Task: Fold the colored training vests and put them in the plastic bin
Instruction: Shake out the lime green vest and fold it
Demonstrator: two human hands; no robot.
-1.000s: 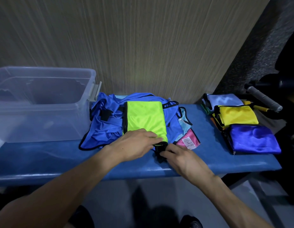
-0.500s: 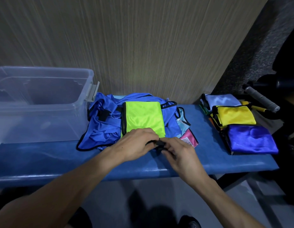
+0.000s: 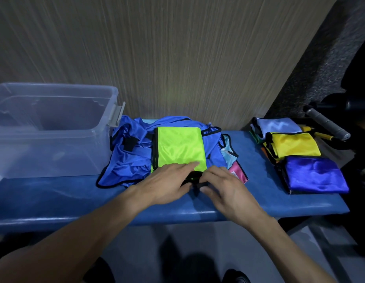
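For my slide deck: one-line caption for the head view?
Both hands, left hand and right hand, fold a lime vest beside an empty plastic bin.

A single wide-angle view from a head-worn camera looks forward and down, close over a blue worktop [image 3: 55, 201] set against a wall [image 3: 177, 58]. Both forearms reach in from the bottom edge; the floor [image 3: 157, 252] shows beneath.

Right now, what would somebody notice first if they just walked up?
Probably the bright green vest, folded on a heap of blue vests in the middle of the blue bench, with the left hand flat on it and the right hand at its black strap. A clear plastic bin stands left; folded vests lie right.
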